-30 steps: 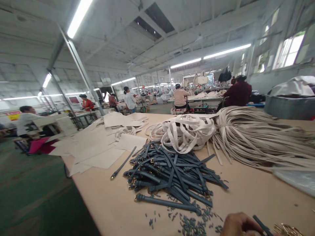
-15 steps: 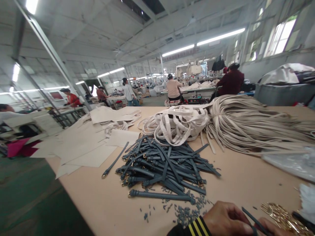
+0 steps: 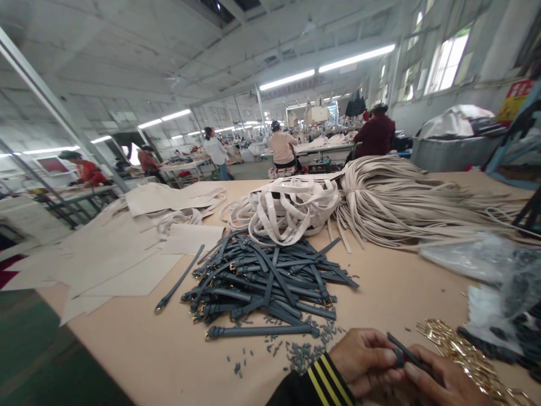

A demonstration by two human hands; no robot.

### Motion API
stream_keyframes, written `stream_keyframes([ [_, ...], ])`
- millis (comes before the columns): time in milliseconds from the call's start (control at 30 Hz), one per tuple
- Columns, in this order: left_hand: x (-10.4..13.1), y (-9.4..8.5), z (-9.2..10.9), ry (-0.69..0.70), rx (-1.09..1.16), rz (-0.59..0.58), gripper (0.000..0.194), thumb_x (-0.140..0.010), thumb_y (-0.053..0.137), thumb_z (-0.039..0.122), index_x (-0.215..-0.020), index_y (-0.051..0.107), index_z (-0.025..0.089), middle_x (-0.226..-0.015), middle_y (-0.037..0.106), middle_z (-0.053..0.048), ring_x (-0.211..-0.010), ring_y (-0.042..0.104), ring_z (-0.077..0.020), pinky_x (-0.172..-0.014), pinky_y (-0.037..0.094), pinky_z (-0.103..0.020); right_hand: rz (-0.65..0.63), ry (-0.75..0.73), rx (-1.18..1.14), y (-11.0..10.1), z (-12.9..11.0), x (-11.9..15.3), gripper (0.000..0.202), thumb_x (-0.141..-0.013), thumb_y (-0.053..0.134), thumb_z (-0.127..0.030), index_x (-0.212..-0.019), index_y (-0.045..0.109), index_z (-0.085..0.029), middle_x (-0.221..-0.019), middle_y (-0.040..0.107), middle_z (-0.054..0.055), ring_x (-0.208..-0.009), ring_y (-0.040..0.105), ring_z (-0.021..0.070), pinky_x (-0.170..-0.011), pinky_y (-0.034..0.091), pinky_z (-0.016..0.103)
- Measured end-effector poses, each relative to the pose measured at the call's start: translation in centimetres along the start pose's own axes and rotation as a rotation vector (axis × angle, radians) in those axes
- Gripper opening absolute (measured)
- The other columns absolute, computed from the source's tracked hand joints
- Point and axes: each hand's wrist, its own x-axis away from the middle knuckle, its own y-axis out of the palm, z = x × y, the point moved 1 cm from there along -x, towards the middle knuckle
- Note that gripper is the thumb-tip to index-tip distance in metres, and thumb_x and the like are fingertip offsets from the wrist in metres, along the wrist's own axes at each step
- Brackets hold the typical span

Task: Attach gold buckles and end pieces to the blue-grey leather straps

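Note:
At the lower right, my left hand [image 3: 361, 361] is closed, with thumb and fingers pinching a small curled part of a dark blue-grey strap [image 3: 408, 349]. My right hand [image 3: 450, 375] closes round the same strap from the other side, and the two thumbs nearly meet. The strap's thin end sticks up between the hands; its lower part is hidden by fingers. Left of my hands, small dark offcuts [image 3: 302, 355] lie scattered. Beyond them is a heap of blue-grey buckled straps [image 3: 262, 276]. Gold-coloured buckles [image 3: 459, 349] are piled beside my right hand.
Coiled pale straps [image 3: 291, 208] and a tied bundle of long beige strips [image 3: 393, 203] lie at the table's back. Beige sheets [image 3: 122, 248] cover the left side. Clear plastic bags [image 3: 486, 265] and dark pieces [image 3: 499, 344] sit at the right. Several people work at tables beyond.
The view has swung right, so the table's contents sit farther left. More of my right hand and the buckles shows. Both hands stay on the strap, now closer together.

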Motion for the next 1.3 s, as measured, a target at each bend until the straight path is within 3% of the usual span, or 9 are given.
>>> stream_keyframes([
  [133,0.0,0.1,0.2,0.006,0.014,-0.006,0.034,-0.054,0.077,0.018,-0.078,0.056,0.007,-0.074,0.062,-0.006,-0.059,0.062,-0.0097,-0.060,0.048,-0.017,-0.030,0.056,-0.082,0.3,0.9,-0.2,0.053,-0.073,0.034,-0.067,-0.060,0.052,-0.019,-0.055,0.051,0.003,-0.049,0.044,0.0133,-0.046,0.035,0.023],
  [267,-0.2,0.4,0.1,0.057,-0.055,0.049,0.035,-0.051,0.077,0.018,-0.075,0.055,0.007,-0.066,0.062,-0.005,-0.050,0.059,-0.0091,-0.053,0.046,-0.018,-0.066,0.068,-0.082,0.5,1.2,0.0,0.048,-0.081,0.031,-0.059,-0.060,0.047,-0.018,-0.051,0.040,-0.002,-0.046,0.035,0.0100,-0.045,0.027,0.023],
  [500,-0.8,0.3,0.2,0.152,-0.166,0.246,0.030,-0.051,0.075,0.020,-0.070,0.056,0.007,-0.066,0.064,-0.006,-0.046,0.053,-0.0060,-0.050,0.039,-0.018,-0.011,0.007,0.132,-0.1,-0.3,0.3,0.041,-0.084,0.030,-0.052,-0.072,0.050,-0.019,-0.059,0.046,-0.001,-0.058,0.045,0.0135,-0.057,0.034,0.024],
  [733,-1.5,-0.9,-0.3,0.200,-0.511,0.301,0.014,-0.061,0.059,0.018,-0.072,0.061,0.009,-0.052,0.059,-0.001,-0.045,0.051,-0.0086,-0.050,0.041,-0.022,-0.074,-0.046,0.254,0.0,-1.0,0.8,0.042,-0.086,0.028,-0.049,-0.072,0.051,-0.017,-0.068,0.049,0.001,-0.064,0.044,0.0137,-0.058,0.032,0.023],
  [900,-1.5,-1.0,-1.3,0.152,-0.726,0.303,0.020,-0.065,0.045,0.014,-0.077,0.060,0.010,-0.050,0.054,0.002,-0.040,0.047,-0.0076,-0.043,0.039,-0.020,-0.128,-0.028,0.374,-0.1,-1.3,1.3,0.042,-0.086,0.025,-0.048,-0.068,0.046,-0.016,-0.066,0.046,0.001,-0.064,0.045,0.0137,-0.059,0.030,0.024],
  [1100,-1.5,-0.2,-1.7,0.202,-0.693,0.402,0.013,-0.065,0.043,0.010,-0.076,0.050,0.011,-0.051,0.052,0.003,-0.037,0.045,-0.0063,-0.039,0.037,-0.018,-0.052,-0.005,0.448,-0.2,-0.5,1.1,0.040,-0.084,0.026,-0.047,-0.061,0.039,-0.016,-0.060,0.043,0.000,-0.060,0.040,0.0128,-0.056,0.027,0.025],
  [1167,-1.3,0.1,-1.6,0.231,-0.684,0.394,0.011,-0.071,0.043,0.016,-0.074,0.051,0.010,-0.051,0.053,0.001,-0.039,0.046,-0.0063,-0.041,0.038,-0.018,-0.009,-0.003,0.441,-0.1,-0.3,0.8,0.039,-0.084,0.026,-0.046,-0.060,0.036,-0.017,-0.060,0.042,0.000,-0.060,0.041,0.0129,-0.057,0.028,0.025],
  [1300,-1.0,0.4,-1.4,0.285,-0.686,0.370,0.024,-0.075,0.046,0.030,-0.076,0.056,0.009,-0.057,0.058,-0.003,-0.045,0.050,-0.0079,-0.045,0.040,-0.020,0.050,-0.009,0.387,0.1,-0.2,0.6,0.040,-0.084,0.025,-0.048,-0.060,0.033,-0.018,-0.060,0.042,0.000,-0.060,0.042,0.0136,-0.056,0.031,0.025],
])
